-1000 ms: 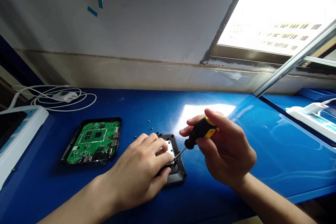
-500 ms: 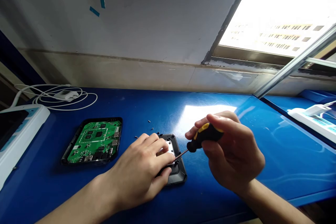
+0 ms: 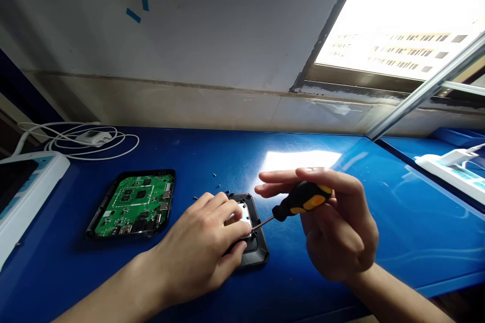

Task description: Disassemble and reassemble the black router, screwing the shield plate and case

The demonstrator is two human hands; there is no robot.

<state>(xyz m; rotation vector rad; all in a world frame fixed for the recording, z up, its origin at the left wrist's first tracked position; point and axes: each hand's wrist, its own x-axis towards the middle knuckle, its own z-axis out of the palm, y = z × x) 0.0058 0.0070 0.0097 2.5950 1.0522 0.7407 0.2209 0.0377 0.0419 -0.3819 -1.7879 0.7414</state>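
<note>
The black casing cover [image 3: 259, 253] is held down by the left hand [image 3: 206, 234]. Right of the cover, the screwdriver [image 3: 301, 203] is gripped by the right hand [image 3: 343, 234]; its tilted shaft [image 3: 264, 223] should be squared to the cover. Beyond the cover, screws [image 3: 214, 175] are scattered.

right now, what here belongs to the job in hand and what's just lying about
Job, it seems:
screwdriver, in the right hand
black cover, under the left hand
likely loose screws, green circuit board

Probably just lying about:
white charger
white object, left edge
</note>
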